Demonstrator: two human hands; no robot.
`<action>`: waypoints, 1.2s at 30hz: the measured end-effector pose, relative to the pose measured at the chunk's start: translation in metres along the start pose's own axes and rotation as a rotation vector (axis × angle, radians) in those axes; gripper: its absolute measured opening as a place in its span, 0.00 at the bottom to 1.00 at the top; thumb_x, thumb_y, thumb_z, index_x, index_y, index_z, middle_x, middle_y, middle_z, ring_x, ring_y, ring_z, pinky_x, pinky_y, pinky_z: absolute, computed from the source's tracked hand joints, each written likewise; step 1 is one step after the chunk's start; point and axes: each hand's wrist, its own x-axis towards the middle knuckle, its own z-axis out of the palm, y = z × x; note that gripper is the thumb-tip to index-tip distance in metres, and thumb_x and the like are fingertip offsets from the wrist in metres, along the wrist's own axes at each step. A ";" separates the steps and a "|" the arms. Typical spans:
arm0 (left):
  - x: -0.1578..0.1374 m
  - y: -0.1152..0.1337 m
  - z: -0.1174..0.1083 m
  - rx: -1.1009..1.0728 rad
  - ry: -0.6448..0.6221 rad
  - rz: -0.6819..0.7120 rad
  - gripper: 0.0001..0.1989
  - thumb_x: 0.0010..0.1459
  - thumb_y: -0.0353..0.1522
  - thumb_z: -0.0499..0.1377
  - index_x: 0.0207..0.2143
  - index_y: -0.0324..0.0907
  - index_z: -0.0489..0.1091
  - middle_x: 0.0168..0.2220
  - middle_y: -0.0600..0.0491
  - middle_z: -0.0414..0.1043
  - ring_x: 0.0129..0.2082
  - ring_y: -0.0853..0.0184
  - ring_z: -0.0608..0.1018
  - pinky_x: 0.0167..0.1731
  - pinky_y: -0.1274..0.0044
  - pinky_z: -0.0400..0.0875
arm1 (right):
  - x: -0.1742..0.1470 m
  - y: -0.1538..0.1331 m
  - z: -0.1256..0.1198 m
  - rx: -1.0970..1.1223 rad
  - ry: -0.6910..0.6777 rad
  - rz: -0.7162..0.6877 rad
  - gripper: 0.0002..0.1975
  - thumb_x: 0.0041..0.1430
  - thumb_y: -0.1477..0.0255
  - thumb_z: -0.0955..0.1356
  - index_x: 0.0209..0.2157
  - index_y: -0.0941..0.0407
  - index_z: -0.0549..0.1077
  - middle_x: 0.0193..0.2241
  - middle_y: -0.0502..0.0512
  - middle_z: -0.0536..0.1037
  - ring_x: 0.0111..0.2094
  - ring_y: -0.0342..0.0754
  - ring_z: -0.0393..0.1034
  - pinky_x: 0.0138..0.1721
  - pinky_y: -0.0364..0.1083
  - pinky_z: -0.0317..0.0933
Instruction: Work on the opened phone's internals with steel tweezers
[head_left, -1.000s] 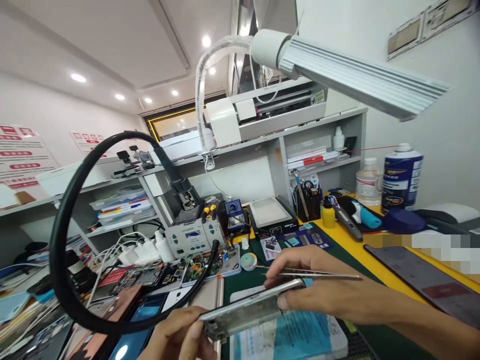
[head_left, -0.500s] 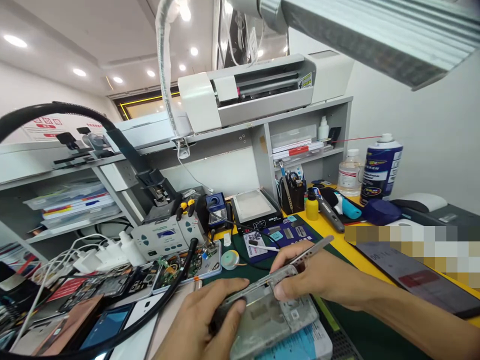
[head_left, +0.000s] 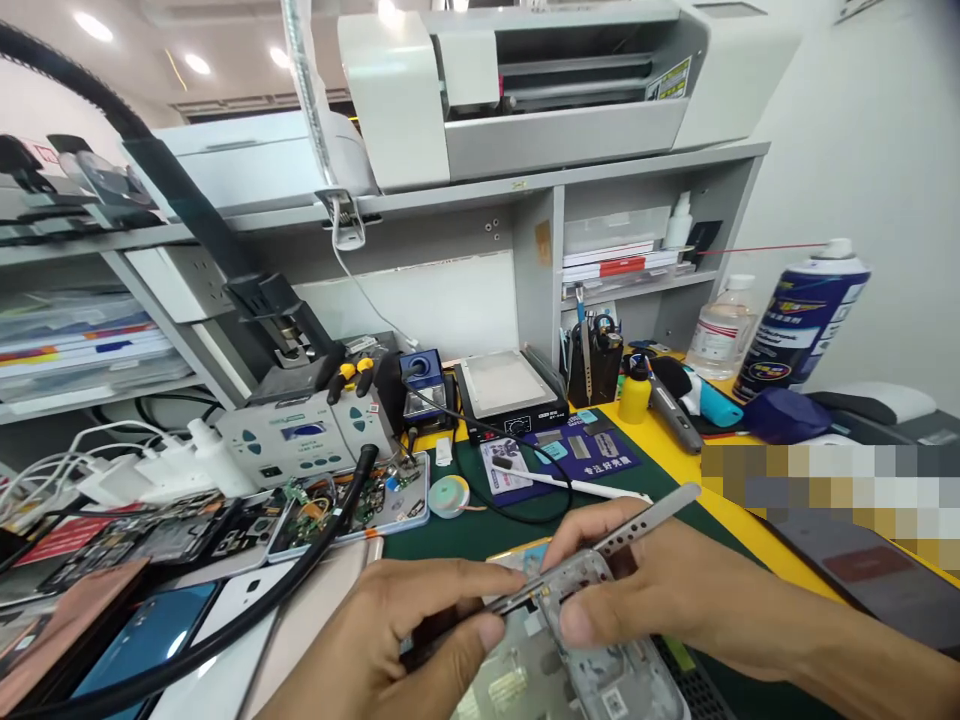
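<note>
My right hand (head_left: pixel 660 590) is closed on a worn grey phone frame (head_left: pixel 596 665), its thumb across the upper part. Metal tweezers (head_left: pixel 652 518) with a row of holes stick out of the same hand, pointing up to the right; their tips are hidden. My left hand (head_left: pixel 390 625) pinches the frame's near-left edge between thumb and fingers, with a dark strip showing in its grip. Tilted toward me, the frame shows its inner side with a small square code label. Beneath its far edge a pale blue and orange item (head_left: pixel 525 555) peeks out.
A green mat (head_left: pixel 409 545) covers the bench. Phone parts and a tray of circuit boards (head_left: pixel 352 510) lie left, crossed by a black hose (head_left: pixel 300 590). Behind stand a heating plate (head_left: pixel 510 395) and a grey station (head_left: pixel 307 435). A spray can (head_left: pixel 802 325) stands right.
The camera view has dipped and come closer to the bench. Both hands still hold the frame, which is now turned so more of its inner side shows.
</note>
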 end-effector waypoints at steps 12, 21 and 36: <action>-0.007 -0.012 0.001 0.128 0.048 0.036 0.16 0.64 0.30 0.60 0.50 0.57 0.78 0.44 0.64 0.84 0.40 0.76 0.85 0.37 0.94 0.73 | -0.003 0.005 0.000 -0.380 0.553 -0.572 0.12 0.68 0.58 0.70 0.45 0.47 0.82 0.36 0.50 0.88 0.37 0.45 0.83 0.40 0.39 0.78; -0.003 -0.017 0.006 0.096 -0.045 0.014 0.17 0.65 0.29 0.57 0.51 0.53 0.78 0.46 0.60 0.84 0.40 0.75 0.85 0.37 0.95 0.72 | -0.014 0.018 0.018 -0.770 0.632 -0.754 0.08 0.64 0.71 0.72 0.42 0.42 0.80 0.37 0.40 0.86 0.37 0.43 0.83 0.42 0.35 0.76; 0.012 -0.008 0.011 0.072 0.147 -0.024 0.14 0.59 0.43 0.62 0.45 0.51 0.81 0.29 0.56 0.82 0.32 0.67 0.81 0.30 0.85 0.75 | -0.008 0.027 0.024 -0.694 0.616 -0.855 0.19 0.54 0.77 0.77 0.43 0.40 0.80 0.37 0.40 0.87 0.37 0.45 0.84 0.40 0.36 0.79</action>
